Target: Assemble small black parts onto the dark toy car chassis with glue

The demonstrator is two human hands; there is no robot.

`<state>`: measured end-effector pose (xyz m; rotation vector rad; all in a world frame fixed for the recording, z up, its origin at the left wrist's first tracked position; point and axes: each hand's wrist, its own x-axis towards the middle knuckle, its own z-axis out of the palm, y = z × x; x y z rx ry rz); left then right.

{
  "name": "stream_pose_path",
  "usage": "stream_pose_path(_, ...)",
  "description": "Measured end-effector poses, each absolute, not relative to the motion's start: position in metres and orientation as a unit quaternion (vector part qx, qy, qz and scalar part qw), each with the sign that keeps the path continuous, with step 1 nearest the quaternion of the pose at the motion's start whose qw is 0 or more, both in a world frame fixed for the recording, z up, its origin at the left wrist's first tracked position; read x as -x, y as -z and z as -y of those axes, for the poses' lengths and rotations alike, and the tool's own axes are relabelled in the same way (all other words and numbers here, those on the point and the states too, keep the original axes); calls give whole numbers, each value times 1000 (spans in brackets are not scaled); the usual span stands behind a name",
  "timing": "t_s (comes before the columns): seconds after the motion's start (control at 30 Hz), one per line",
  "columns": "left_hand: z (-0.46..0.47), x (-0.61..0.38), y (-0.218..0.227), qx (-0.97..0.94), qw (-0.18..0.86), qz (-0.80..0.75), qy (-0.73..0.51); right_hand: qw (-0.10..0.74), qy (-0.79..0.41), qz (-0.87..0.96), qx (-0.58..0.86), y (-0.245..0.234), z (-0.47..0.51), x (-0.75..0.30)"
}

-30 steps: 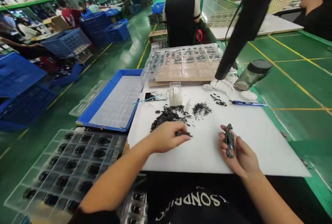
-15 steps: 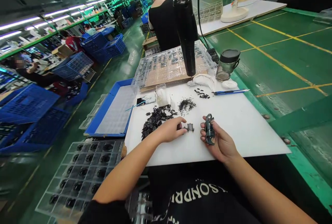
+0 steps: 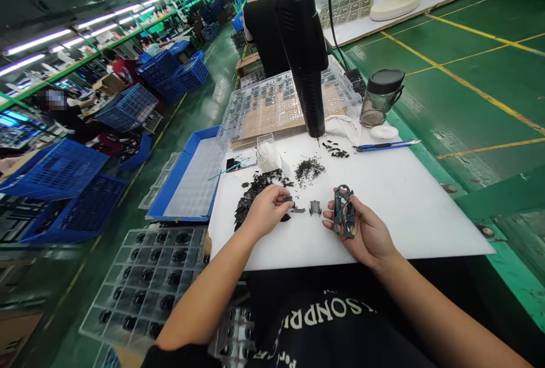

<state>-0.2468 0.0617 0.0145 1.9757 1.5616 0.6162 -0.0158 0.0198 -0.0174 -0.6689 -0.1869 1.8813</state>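
My right hand (image 3: pixel 371 238) is closed around a dark grey plastic housing (image 3: pixel 340 221) with rounded openings, tilted up in the palm. My left hand (image 3: pixel 268 209) pinches a small flat black plastic piece (image 3: pixel 288 199) between thumb and fingers, beside the heap of black plastic pieces (image 3: pixel 251 200). Just past those fingertips, a thin dark strip (image 3: pixel 298 210) lies on the white work board (image 3: pixel 392 197). Between the two hands rests a small grey bracket-like part (image 3: pixel 315 207) with little legs.
A black electric screwdriver (image 3: pixel 304 61) hangs over the board, its tip above tiny black screws (image 3: pixel 309 170). Behind are a clear compartment tray (image 3: pixel 281 109), a blue pen-like tool (image 3: pixel 387 146) and a lidded cup (image 3: pixel 381 98). At left sit a blue tray (image 3: pixel 149 212) and another parts tray (image 3: pixel 145 277).
My left hand has drawn back left from beside the bracket-like part and now pinches a black piece. My right hand has turned the housing so its openings show more.
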Motion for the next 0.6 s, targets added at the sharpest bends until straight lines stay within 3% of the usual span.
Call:
stream_pose_path(0.2,-57,246,-15,-756,274,-540,-248,527,-800,96,271,18,-20,15)
stream_pose_path(0.6,-57,243,-16,-648,377,-585,-309,518,-806,85,274,13,-22,16)
